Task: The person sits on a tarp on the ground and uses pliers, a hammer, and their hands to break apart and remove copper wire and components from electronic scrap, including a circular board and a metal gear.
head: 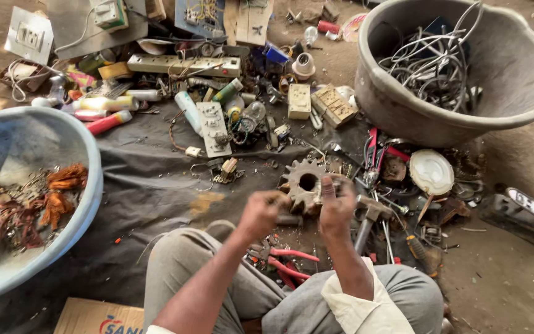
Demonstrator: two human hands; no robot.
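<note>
I sit on the ground with my knees apart. My left hand point(261, 213) and my right hand point(336, 207) are raised close together over a dark cloth point(149, 179). Both fists are closed around a small metal piece between them, too hidden by the fingers to name. Right behind the hands a rusty toothed gear point(304, 181) with a round centre hole lies on the cloth. Red-handled pliers point(282, 260) lie between my knees. A hammer point(369, 216) lies just right of my right hand.
A blue basin point(84, 204) at left holds copper wire scraps. A grey tub point(403, 117) at the upper right holds tangled wires. Switch plates, a power strip point(183, 64), sockets and tubes litter the far cloth. A white disc point(431, 172), screwdrivers and a dark box point(523, 218) lie right.
</note>
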